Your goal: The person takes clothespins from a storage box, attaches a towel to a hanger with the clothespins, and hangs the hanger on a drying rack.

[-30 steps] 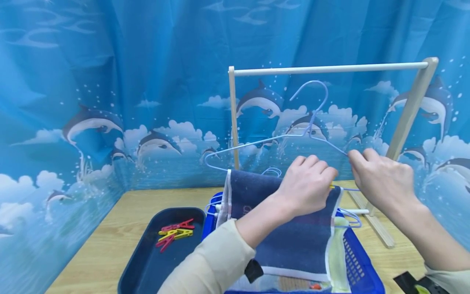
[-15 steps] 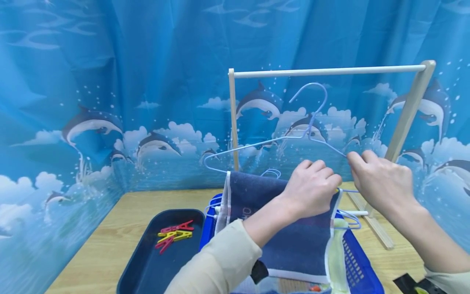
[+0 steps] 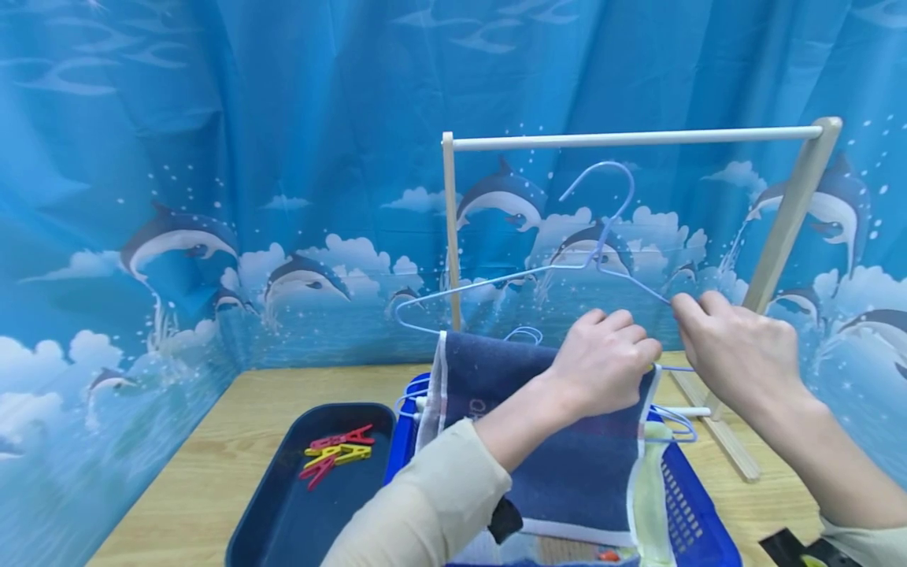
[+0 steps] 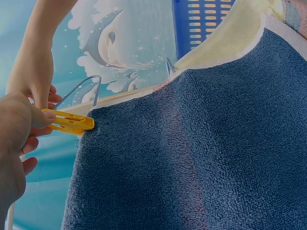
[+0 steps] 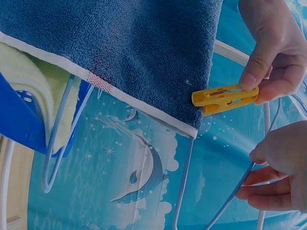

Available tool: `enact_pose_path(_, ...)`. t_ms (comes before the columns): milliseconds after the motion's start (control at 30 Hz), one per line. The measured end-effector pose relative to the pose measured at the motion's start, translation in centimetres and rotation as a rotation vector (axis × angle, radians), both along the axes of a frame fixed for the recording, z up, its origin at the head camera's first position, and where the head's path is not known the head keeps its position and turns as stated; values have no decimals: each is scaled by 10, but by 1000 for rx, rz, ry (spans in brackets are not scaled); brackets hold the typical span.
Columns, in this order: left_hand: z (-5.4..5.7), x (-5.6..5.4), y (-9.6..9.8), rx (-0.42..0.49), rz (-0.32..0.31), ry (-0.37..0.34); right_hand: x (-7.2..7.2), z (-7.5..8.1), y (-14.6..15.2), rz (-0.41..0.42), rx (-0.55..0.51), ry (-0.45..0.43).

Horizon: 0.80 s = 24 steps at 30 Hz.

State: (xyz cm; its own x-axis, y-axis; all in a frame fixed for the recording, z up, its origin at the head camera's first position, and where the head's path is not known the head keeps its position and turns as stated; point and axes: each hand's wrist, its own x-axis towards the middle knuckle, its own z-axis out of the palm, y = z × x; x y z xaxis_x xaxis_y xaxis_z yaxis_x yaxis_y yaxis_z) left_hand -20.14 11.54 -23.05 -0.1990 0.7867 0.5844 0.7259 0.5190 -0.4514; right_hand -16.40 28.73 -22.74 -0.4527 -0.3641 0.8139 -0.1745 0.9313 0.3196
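A dark blue towel (image 3: 567, 480) with white edging hangs folded over the bottom bar of a light purple wire hanger (image 3: 601, 244). My left hand (image 3: 605, 362) pinches a yellow clothespin (image 4: 72, 123) between thumb and fingers. The clothespin's tip sits on the towel's upper right corner at the bar; in the right wrist view the yellow clothespin (image 5: 225, 98) overlaps the towel's edge. My right hand (image 3: 740, 346) grips the hanger's right shoulder; in the right wrist view, the right hand's fingers (image 5: 268, 187) close on the wire. In the head view, my left hand mostly hides the clothespin.
A wooden rack with a white rod (image 3: 638, 138) stands behind. Under the towel is a blue basket (image 3: 697, 504) with a pale yellow-green cloth (image 3: 652, 504) and more wire hangers (image 3: 680, 425). To the left, a dark tray (image 3: 244, 496) holds red and yellow clothespins (image 3: 340, 453).
My left hand has shifted slightly right and down along the towel's top corner, still pinching the clothespin. The right hand and hanger have barely moved.
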Motion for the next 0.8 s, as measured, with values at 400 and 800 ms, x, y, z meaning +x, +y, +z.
enact_pose_path(400,-1,0,4,-39,10,-21,1,-1,1,-16,-4,-28)
enact_pose_path(800,-4,-1,7,-31,28,-31,2,-1,1,-17,-7,-41)
